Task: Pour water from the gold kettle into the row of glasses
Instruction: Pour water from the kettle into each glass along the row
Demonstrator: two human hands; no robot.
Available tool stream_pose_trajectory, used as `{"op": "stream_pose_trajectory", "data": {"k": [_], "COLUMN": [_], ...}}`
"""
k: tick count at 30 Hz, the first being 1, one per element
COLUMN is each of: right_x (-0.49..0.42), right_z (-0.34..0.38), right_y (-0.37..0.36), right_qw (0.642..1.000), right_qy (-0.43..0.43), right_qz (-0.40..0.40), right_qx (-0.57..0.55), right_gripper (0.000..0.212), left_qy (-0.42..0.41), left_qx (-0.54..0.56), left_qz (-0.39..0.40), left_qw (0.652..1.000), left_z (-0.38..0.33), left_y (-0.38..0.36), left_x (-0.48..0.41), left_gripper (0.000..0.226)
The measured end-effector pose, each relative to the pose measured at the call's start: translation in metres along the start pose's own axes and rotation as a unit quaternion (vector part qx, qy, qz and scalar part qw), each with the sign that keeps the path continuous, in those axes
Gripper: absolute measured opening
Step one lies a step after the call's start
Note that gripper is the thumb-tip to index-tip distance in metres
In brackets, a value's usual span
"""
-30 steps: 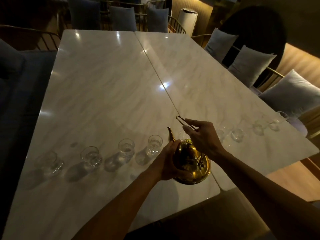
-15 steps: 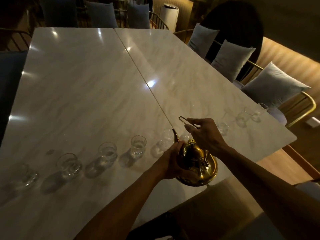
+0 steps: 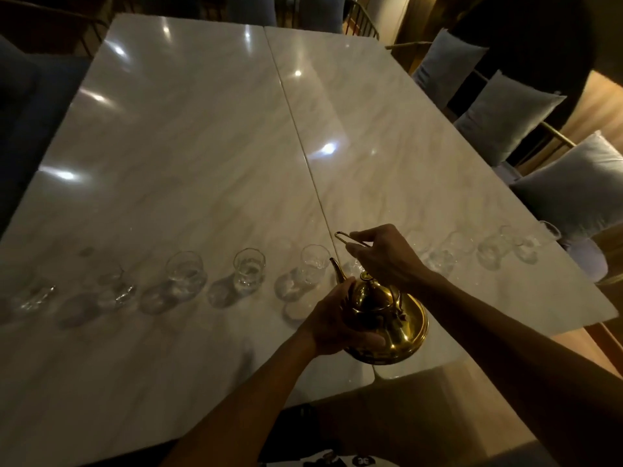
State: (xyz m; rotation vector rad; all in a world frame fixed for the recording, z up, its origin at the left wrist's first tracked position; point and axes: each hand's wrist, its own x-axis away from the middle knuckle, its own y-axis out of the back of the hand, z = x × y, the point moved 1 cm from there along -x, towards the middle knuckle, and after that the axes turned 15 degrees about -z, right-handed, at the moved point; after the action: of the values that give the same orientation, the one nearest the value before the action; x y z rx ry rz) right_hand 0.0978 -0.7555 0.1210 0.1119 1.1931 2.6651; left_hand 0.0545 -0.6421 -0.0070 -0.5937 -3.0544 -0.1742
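Note:
The gold kettle (image 3: 387, 325) hangs tilted over the near edge of the marble table (image 3: 202, 146), spout pointing up and away. My right hand (image 3: 384, 256) grips its thin wire handle from above. My left hand (image 3: 337, 321) cups the kettle's left side and belly. A row of several clear glasses runs across the table; the nearest glass (image 3: 313, 264) stands just left of the spout, with others (image 3: 249, 271) (image 3: 185, 274) further left and more (image 3: 451, 251) to the right of my right hand.
Chairs with grey cushions (image 3: 505, 119) line the right side of the table. Dark seating stands along the left and far ends. A seam (image 3: 296, 123) runs down the table's middle. The wooden floor shows at the lower right.
The view has swung so the row of glasses sits further right in frame. The kettle stays in both hands beside the same glass, tilted a little more upright.

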Motion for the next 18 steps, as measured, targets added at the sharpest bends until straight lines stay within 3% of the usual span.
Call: {"op": "stream_pose_trajectory", "data": {"k": [8,18], "right_x": [-0.017,-0.024], "right_z": [0.002,0.008], "right_y": [-0.003,-0.002], "right_qw": [0.997,0.995], "right_qy": [-0.022,-0.018], "right_qz": [0.074,0.100], "right_qx": [-0.002,0.026], "right_gripper": [0.039,0.037], "left_qy": [0.028,0.029], "left_qx": [-0.005,-0.012], "left_qz": [-0.027,-0.031], "left_qw": [0.999,0.999], "left_z": [-0.002,-0.006], "left_y": [-0.008,-0.009], "left_x": [-0.002,-0.005], "left_gripper": [0.088,0.079]}}
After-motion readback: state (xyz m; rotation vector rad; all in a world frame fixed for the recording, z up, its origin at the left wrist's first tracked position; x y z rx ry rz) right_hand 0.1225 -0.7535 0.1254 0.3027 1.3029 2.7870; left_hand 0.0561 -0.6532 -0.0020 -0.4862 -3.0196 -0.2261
